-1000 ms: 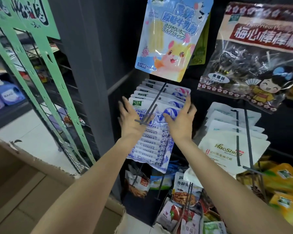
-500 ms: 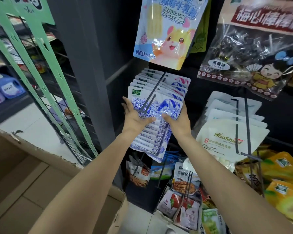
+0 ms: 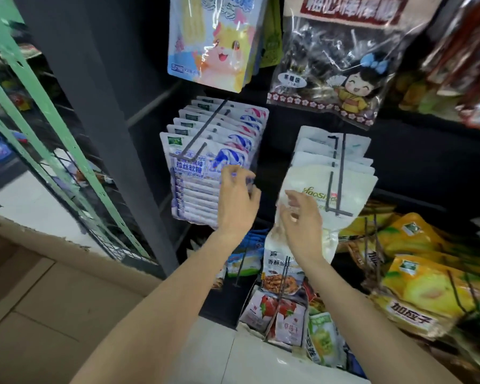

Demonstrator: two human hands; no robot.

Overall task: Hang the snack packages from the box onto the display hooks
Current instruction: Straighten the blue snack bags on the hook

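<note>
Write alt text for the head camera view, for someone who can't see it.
Two bare hands, left hand and right hand, reach toward a shop's hook display, loosely curled and holding nothing. The left is in front of a row of blue-and-white plastic snack packages hung on a grey metal hook; the right is before white pouches. A brown cardboard box sits lower left.

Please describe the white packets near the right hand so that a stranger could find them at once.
Find the big clear candy bag with a cartoon girl. Directly below hang the white packets, stacked on one hook. Unlike the blue-patterned packets leftward, they are plain white.
</note>
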